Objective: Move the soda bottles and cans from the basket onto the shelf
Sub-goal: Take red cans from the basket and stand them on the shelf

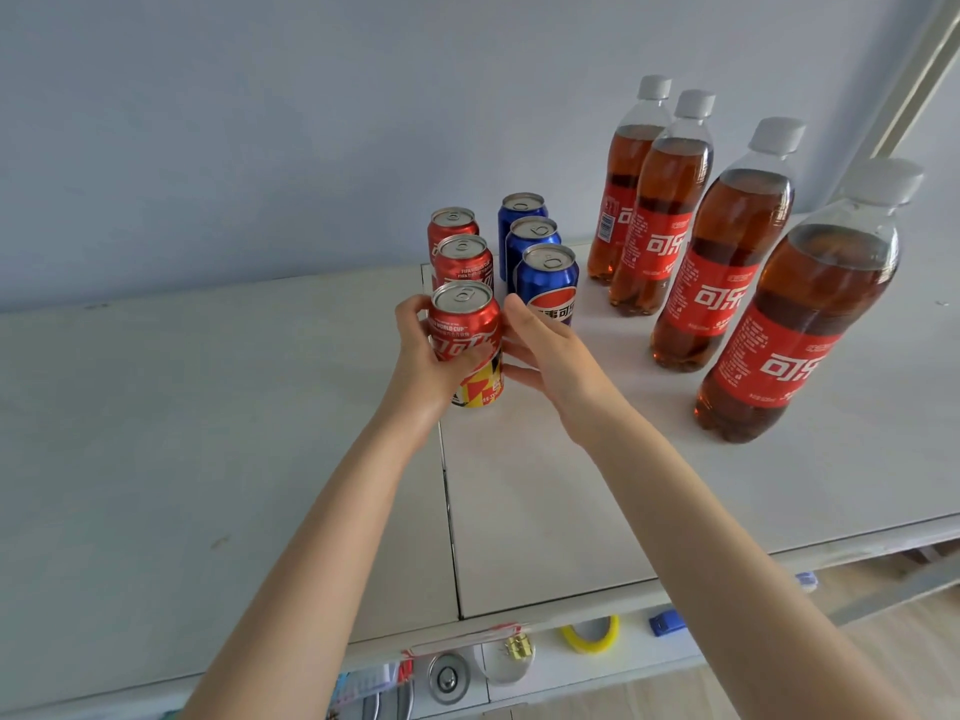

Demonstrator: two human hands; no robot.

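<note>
The white shelf has lots of bare room left of the front red can. Four cola bottles stand in a row to that can's right; the nearest cap is blurry. The left hand wraps round the can and hides its left side. The right hand, fingers straight, lies by its right side, covering the bottom of a blue can. Two red cans hide partly behind it.
</note>
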